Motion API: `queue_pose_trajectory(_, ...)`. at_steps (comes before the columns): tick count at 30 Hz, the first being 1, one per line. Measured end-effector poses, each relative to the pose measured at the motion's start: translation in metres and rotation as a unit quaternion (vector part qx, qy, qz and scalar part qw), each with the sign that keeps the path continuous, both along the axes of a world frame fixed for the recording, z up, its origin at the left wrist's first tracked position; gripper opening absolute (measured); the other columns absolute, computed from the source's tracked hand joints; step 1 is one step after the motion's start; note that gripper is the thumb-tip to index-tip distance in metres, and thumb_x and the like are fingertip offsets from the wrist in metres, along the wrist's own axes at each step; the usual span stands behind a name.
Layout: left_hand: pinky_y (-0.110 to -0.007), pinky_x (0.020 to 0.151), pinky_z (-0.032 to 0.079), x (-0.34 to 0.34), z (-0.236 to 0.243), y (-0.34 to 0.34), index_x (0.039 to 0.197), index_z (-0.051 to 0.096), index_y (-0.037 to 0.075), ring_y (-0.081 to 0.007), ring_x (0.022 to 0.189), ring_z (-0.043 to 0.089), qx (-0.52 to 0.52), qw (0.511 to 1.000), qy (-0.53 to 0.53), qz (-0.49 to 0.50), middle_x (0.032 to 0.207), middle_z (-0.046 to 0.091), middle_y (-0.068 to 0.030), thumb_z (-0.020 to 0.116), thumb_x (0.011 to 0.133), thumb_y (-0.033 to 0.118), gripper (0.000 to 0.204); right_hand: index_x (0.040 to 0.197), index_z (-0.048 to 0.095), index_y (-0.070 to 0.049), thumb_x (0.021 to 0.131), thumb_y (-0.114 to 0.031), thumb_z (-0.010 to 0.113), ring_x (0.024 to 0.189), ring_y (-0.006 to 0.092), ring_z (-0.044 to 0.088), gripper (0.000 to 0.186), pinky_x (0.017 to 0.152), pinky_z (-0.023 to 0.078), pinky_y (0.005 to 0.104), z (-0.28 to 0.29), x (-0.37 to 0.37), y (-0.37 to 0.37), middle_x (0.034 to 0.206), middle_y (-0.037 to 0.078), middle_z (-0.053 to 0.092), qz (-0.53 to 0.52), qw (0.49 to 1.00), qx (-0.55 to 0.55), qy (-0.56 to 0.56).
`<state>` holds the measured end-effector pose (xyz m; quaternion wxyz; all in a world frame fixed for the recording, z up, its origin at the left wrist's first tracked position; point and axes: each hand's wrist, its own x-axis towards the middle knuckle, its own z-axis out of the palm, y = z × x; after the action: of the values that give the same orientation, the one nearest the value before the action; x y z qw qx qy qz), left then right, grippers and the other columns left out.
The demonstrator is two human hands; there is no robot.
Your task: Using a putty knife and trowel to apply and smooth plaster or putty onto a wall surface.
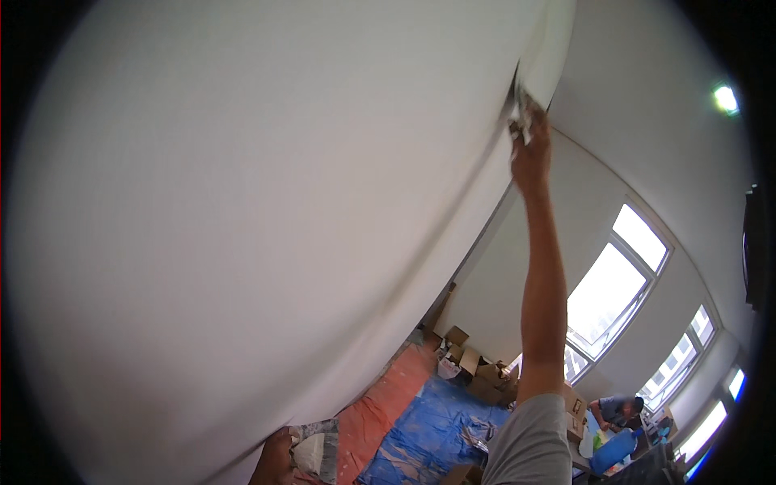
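A large white wall point(242, 202) fills the left and middle of the view, with a long edge slanting down from the upper right. Stretched high up, my right hand point(533, 153) is closed round a putty knife point(521, 89), whose blade lies against the wall near that edge; some white stuff clings about the fingers. Low down, my left hand point(276, 454) grips a wide grey scraper blade point(330, 461) at its side. A lump of white putty point(309, 453) sits on this blade. Part of the left hand is cut off by the lower edge.
Blue sheeting point(420, 436) and red sheeting point(380, 412) cover the floor below. Cardboard boxes point(487, 384) stand along the far wall. At the lower right a person point(618, 412) bends near a blue water bottle point(614, 450). Windows point(610, 287) line the right wall.
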<state>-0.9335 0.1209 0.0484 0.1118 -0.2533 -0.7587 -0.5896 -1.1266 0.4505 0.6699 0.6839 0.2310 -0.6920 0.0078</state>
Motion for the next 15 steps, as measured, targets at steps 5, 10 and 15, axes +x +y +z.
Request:
queue_pose_trajectory(5,-0.036,0.093,0.049,-0.002,-0.011,0.013,0.114,0.065,0.001,-0.0223,0.104,0.062,0.132,0.987,-0.092,-0.014,0.113,0.067,-0.0105,0.07,0.077,0.005,0.038,0.144,0.053,-0.014,0.081,0.013,0.065,0.135,0.0376,0.043,0.07,0.112,0.041,0.0463,-0.137,0.0,-0.011,0.145,0.018,0.043,0.036,0.998,0.03,-0.042)
queue_pose_trajectory(10,-0.034,0.09,0.051,0.005,0.007,0.018,0.118,0.062,0.002,-0.018,0.1,0.064,0.195,0.942,-0.268,-0.052,0.112,0.067,-0.0079,0.06,0.087,0.007,0.031,0.132,0.062,-0.007,0.076,0.015,0.062,0.124,0.0381,0.048,0.06,0.103,0.042,0.0467,-0.273,0.023,-0.013,0.142,0.019,0.053,0.17,0.966,-0.051,-0.19)
queue_pose_trajectory(15,-0.037,0.085,0.056,0.02,0.04,0.027,0.116,0.064,0.0,-0.0205,0.098,0.068,0.284,0.92,-0.267,-0.04,0.112,0.067,-0.0105,0.044,0.093,0.013,0.033,0.123,0.066,-0.001,0.08,0.01,0.056,0.111,0.0373,0.058,0.046,0.096,0.048,0.0431,-0.372,0.072,0.004,0.116,0.02,0.064,0.094,0.974,-0.036,-0.202)
